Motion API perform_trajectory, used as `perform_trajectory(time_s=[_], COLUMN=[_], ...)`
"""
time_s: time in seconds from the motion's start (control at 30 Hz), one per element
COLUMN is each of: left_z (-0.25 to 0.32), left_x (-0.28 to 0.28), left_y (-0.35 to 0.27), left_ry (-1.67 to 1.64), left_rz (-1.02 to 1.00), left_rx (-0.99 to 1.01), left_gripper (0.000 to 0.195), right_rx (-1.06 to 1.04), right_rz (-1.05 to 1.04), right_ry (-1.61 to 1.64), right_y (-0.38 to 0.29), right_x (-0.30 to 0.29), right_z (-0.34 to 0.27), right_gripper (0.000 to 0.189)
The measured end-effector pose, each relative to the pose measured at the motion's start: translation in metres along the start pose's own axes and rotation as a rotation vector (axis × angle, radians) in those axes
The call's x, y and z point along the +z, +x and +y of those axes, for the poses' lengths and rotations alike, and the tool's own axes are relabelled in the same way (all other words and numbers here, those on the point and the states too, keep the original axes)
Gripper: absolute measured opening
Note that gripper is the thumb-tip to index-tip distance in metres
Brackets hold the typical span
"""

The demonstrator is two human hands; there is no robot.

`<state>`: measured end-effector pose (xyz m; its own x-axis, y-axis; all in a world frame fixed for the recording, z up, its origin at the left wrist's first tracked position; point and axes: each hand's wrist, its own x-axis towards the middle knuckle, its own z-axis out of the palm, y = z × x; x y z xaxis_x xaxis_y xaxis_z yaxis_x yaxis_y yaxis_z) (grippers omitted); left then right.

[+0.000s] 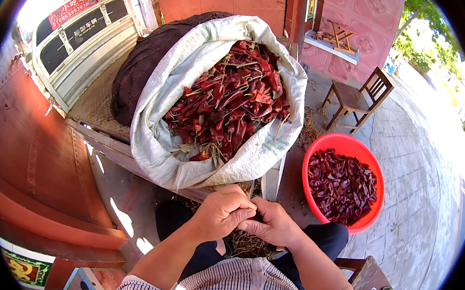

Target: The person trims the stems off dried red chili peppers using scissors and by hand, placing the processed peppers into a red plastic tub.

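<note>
Just below the near rim of a white woven sack point(155, 138), my left hand point(223, 212) and my right hand point(270, 223) meet over my lap, fingers curled and fingertips touching. Whatever may be between the fingertips is hidden. The open sack, its rim rolled outward, holds dried red chili peppers point(229, 100), many with pale stems. To the right on the ground stands a red plastic basin point(379, 215), filled with darker dried chili peppers point(342, 185).
The sack rests on a truck's cargo bed point(99, 89), beside a dark covered bundle point(146, 66). A wooden chair point(352, 96) stands beyond the basin. Stems and plant debris point(247, 241) lie between my feet. A small wooden folding stool point(340, 38) sits on a ledge.
</note>
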<state>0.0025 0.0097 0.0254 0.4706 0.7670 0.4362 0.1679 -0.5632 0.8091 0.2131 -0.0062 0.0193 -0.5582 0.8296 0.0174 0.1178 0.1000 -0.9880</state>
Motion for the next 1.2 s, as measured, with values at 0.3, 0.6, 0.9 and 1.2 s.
perform_trajectory(time_s=[0.3,0.6,0.9,1.2], left_z=[-0.006,-0.003,-0.015,0.010], left_x=[0.044,0.026,0.043,-0.021], left_y=[-0.024,-0.016,-0.031,-0.020], left_ry=[-1.218,0.145,-1.174,0.357], left_rz=[0.323,0.140,0.472,0.260], left_rx=[-0.421,0.141,-0.534,-0.136], left_gripper=[0.014,0.017,0.017,0.020], right_rx=[-0.308,-0.165,-0.343,0.039], right_rz=[0.130,-0.011,0.259,0.311], right_ry=[-0.124,-0.154,-0.142,0.394], right_y=[-0.004,-0.013,-0.024,-0.050], right_x=[0.013,-0.004,0.016,-0.003], right_z=[0.008,0.008,0.016,0.021], right_gripper=[0.019,0.016,0.016,0.006])
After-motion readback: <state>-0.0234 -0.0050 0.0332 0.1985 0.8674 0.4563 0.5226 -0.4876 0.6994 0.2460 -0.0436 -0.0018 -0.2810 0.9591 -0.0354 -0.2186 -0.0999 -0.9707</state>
